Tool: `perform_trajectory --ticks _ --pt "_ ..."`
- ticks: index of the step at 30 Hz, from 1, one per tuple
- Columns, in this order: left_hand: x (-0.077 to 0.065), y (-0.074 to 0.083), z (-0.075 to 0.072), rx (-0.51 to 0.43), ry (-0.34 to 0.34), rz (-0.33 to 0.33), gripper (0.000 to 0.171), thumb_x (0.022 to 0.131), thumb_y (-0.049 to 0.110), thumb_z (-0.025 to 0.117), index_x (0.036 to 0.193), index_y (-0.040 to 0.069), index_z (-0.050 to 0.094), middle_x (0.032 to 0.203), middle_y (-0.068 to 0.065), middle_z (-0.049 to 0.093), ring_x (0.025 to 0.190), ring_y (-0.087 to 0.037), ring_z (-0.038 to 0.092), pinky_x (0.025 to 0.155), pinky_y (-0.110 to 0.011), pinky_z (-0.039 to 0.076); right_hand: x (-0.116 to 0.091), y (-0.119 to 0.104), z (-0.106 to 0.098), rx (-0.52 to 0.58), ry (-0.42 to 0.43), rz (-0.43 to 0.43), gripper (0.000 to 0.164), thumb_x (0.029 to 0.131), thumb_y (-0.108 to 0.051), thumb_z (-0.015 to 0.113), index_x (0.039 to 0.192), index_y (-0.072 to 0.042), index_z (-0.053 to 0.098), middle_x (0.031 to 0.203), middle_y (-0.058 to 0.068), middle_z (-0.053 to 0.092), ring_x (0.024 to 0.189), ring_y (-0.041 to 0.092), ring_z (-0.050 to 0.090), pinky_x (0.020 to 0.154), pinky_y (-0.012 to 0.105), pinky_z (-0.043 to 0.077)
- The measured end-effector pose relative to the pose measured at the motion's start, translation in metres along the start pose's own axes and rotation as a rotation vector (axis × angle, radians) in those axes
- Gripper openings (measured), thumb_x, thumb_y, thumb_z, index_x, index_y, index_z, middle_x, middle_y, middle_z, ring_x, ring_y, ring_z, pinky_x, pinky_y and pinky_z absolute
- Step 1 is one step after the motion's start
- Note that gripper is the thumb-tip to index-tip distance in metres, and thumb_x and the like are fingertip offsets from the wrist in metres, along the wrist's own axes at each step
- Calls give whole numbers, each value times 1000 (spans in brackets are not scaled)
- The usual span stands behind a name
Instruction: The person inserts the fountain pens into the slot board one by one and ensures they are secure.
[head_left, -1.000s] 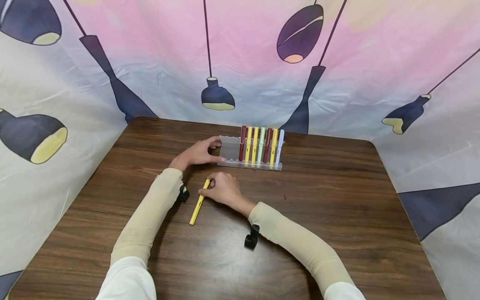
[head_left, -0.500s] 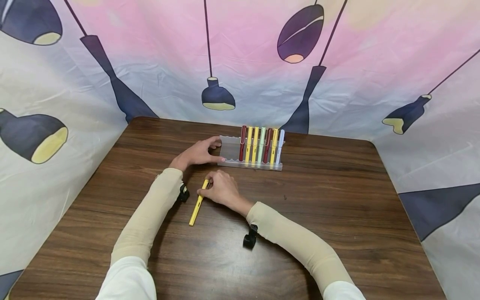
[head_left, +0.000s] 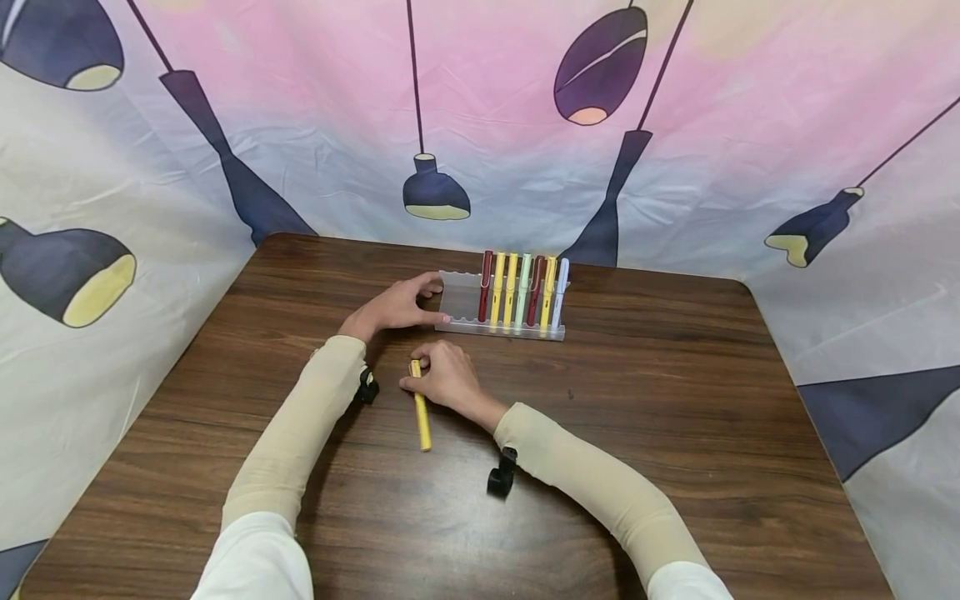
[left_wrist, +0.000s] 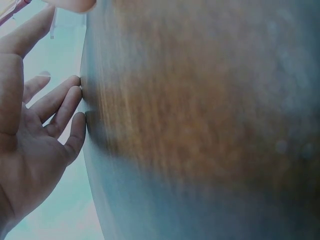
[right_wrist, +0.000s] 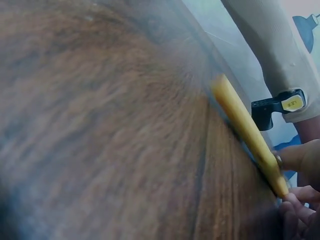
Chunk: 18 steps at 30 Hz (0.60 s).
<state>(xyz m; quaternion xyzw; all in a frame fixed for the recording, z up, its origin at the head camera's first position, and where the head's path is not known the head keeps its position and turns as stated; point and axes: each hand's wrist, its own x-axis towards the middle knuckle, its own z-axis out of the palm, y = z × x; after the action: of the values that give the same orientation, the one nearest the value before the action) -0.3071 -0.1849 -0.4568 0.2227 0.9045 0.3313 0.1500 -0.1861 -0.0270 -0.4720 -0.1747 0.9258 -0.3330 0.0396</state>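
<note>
My right hand pinches a yellow pen near its upper end, between thumb and fingers. The pen's other end points toward the near side of the table; in the right wrist view the yellow pen lies slanted close over the wood. A clear plastic pen rack stands farther back, and my left hand holds its left end, thumb at the front ledge and fingers toward the back. In the left wrist view the left hand has its other fingertips down by the tabletop.
Pens stand in a row in the rack: a dark red pen leftmost, then yellow ones, a mint green pen, another dark red, a yellow and a pale blue pen. The brown wooden table meets a printed cloth behind.
In the right hand, the yellow pen's near end has swung to the right, from slanting left to slanting slightly right. My left hand and the rack have stayed put.
</note>
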Motion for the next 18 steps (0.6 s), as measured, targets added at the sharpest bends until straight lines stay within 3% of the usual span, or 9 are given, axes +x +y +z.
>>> perform_trajectory --ticks 9,18 --pt "-1 0 0 -7 0 1 96 89 50 78 161 8 28 154 -14 50 141 -33 46 116 -53 38 4 7 -3 30 -1 -53 31 81 -29 89 106 -13 80 89 -6 76 85 10 67 81 32 49" --pt "-1 0 0 -2 0 -4 96 89 50 77 161 9 28 153 -13 50 141 -33 46 116 -52 39 5 8 -5 41 -14 -43 28 82 -26 88 105 -14 80 87 -6 76 80 7 68 80 30 50"
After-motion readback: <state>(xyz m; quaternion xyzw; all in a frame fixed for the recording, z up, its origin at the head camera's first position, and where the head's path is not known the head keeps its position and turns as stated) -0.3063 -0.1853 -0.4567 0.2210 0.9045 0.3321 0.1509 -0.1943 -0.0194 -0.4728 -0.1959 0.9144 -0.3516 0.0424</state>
